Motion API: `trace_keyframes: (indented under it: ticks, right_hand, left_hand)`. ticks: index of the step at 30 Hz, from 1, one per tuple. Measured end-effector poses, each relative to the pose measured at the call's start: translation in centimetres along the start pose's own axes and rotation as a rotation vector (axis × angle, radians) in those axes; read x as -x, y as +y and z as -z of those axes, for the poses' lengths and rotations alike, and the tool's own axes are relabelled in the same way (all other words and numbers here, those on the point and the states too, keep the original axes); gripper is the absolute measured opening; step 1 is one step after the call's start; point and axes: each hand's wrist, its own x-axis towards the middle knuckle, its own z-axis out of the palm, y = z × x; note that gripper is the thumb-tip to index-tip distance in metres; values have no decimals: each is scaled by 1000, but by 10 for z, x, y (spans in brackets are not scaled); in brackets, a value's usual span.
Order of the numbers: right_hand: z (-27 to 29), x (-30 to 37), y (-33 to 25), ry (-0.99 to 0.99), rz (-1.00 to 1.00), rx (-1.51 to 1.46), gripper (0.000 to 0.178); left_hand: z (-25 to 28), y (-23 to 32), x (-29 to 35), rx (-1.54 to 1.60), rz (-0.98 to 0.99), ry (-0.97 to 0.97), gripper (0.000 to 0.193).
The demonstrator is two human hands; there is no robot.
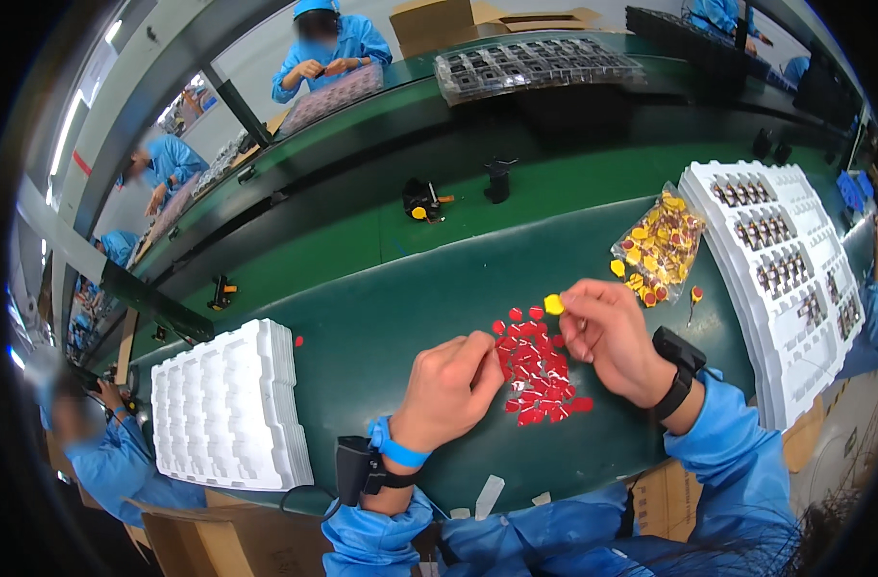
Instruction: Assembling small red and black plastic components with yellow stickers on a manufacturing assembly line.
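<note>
While right hand (612, 337) pinches small, roundish bright-yellow piece (554, 305), left hand (448, 385) curled, grasp unclear.

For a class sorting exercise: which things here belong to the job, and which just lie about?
Likely the job:
yellow piece, in the right hand
red pieces, by the left hand
bag of yellow and red pieces

Seemingly lying about:
lone red piece, by white trays
pale scrap, table's near edge

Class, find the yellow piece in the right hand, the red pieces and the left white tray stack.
Yellow piece (553, 305), head view: its face.
Red pieces (535, 371), head view: cluster's middle.
Left white tray stack (211, 409), head view: top tray.
</note>
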Motion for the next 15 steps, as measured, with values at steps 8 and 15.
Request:
trace_keyframes:
  ticks: [8,15]
  right_hand:
    - [4,-7,-1,33,28,80,14]
    - [4,-1,-5,27,96,84,14]
  left_hand:
    - [-11,29,5,-795,-87,-620,14]
    - [21,6,-11,-287,22,-684,21]
